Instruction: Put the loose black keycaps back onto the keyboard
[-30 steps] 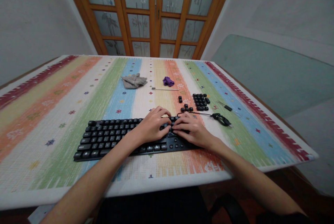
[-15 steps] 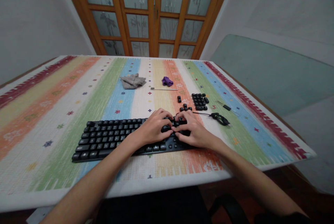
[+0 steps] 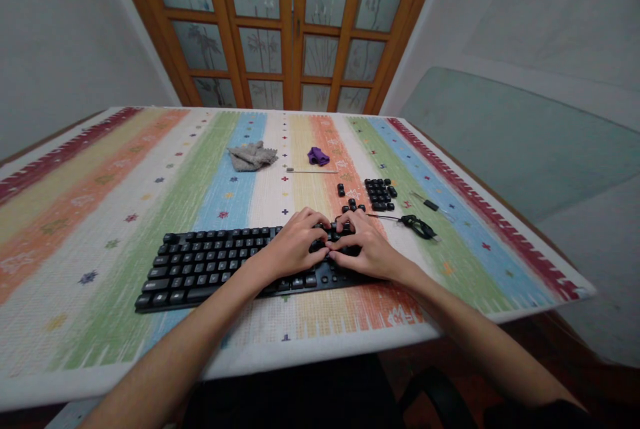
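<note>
A black keyboard (image 3: 200,268) lies on the striped cloth, its right-hand section bare of many keycaps. Over that section my left hand (image 3: 297,242) bends its fingers toward the far edge, thumb pointing right. Facing it, my right hand (image 3: 365,246) curls on the keyboard too, and the thumbs and fingertips nearly meet. Both hands grip the keyboard there; any small part between the fingertips is hidden. Just beyond my right hand sit loose black keycaps (image 3: 379,194) in a block, with a smaller group (image 3: 353,205) closer to the fingers.
A coiled black cable (image 3: 419,227) lies right of my hands, and near it a small tool with a black handle (image 3: 431,205). Farther back are a grey cloth (image 3: 253,157), a purple cloth (image 3: 319,156) and a thin brush (image 3: 313,171). The tablecloth (image 3: 100,342) reaches the near table edge.
The whole view has shifted slightly. Both hands keep nearly the same place and pose on the keyboard, and the loose keycaps have not moved.
</note>
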Demonstrator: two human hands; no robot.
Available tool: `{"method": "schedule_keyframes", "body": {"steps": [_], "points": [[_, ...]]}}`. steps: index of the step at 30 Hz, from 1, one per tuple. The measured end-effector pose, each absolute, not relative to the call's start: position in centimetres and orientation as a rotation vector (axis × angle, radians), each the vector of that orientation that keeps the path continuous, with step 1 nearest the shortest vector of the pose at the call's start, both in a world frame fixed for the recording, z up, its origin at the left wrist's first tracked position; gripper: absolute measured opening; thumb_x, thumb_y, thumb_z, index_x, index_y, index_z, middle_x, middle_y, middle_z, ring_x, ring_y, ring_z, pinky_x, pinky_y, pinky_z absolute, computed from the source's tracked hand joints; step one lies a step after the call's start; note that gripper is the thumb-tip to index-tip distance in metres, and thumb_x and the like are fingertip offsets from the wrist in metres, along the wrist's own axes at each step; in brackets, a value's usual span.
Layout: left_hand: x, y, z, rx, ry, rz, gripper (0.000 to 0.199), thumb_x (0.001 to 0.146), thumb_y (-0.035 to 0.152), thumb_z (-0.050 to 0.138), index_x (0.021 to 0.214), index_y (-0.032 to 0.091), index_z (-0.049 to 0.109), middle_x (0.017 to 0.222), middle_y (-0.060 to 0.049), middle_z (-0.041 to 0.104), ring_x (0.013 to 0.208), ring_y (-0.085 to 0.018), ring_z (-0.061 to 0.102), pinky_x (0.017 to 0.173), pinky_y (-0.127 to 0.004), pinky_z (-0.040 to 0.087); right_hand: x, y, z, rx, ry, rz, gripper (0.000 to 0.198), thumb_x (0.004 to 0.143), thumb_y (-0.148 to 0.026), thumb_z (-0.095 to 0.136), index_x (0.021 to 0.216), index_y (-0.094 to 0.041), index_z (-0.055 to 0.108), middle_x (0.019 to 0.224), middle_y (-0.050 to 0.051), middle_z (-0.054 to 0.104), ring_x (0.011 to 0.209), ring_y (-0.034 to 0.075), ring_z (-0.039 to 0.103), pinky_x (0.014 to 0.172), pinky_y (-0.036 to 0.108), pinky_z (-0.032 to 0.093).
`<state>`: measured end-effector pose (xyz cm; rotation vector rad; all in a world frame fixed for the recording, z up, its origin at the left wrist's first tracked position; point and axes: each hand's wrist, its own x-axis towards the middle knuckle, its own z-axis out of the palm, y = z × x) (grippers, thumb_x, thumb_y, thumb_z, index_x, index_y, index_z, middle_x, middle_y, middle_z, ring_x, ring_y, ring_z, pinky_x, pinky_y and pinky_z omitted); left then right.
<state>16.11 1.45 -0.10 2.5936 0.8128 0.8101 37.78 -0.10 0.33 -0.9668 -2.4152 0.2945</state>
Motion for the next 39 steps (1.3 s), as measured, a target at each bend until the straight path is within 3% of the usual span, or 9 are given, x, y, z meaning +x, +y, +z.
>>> {"method": "schedule_keyframes", "body": {"steps": [9,19,23,28,39], "points": [[16.5,1.3,-0.4,2.656,0.838,0.799,0.006,0.087,0.02,0.065,0.082,0.017,0.069,0.109,-0.009,0.063,0.106,-0.025,0.053,0.093,-0.043,0.049,37.8,0.0,-0.2,-1.009,-2.397,0.322,0.011,0.085,-0.03,0.073,0.078,-0.027,0.08,0.101,0.007,0.055,0.098,0.024,0.051,0.091,0.047,0.043],[15.0,2.0,1.5,2.604,0.932,0.995,0.008,0.089,0.02,0.06,0.085,0.02,0.067,0.105,-0.006,0.064,0.104,-0.024,0.053,0.093,-0.045,0.047,39.4,4.3,2.1,-0.983,-2.224,0.285,0.016,0.092,-0.028,0.061,0.099,-0.026,0.076,0.101,0.006,0.067,0.099,0.023,0.059,0.092,0.043,0.046],[14.2,2.7,1.4,2.616,1.004,1.04,0.009,0.091,0.018,0.058,0.087,0.02,0.066,0.105,-0.007,0.064,0.102,-0.024,0.053,0.092,-0.044,0.047,41.2,9.7,2.1,-1.102,-2.302,0.142,0.024,0.086,-0.017,0.057,0.099,-0.024,0.076,0.094,0.006,0.069,0.09,0.022,0.061,0.088,0.04,0.047],[13.7,3.1,0.9,2.668,1.034,1.021,0.01,0.091,0.018,0.056,0.087,0.019,0.066,0.108,-0.009,0.063,0.104,-0.025,0.052,0.092,-0.046,0.048,42.3,14.8,0.3,-1.16,-2.45,0.206,0.035,0.081,-0.007,0.053,0.104,-0.02,0.076,0.095,0.008,0.069,0.085,0.02,0.062,0.083,0.036,0.049],[13.6,3.1,0.5,2.711,1.028,0.989,0.011,0.092,0.018,0.056,0.087,0.018,0.065,0.109,-0.01,0.062,0.106,-0.025,0.052,0.093,-0.046,0.049,42.0,15.9,-0.8,-1.154,-2.528,0.238,0.038,0.077,-0.003,0.052,0.097,-0.02,0.079,0.088,0.004,0.075,0.082,0.019,0.063,0.079,0.03,0.048]]}}
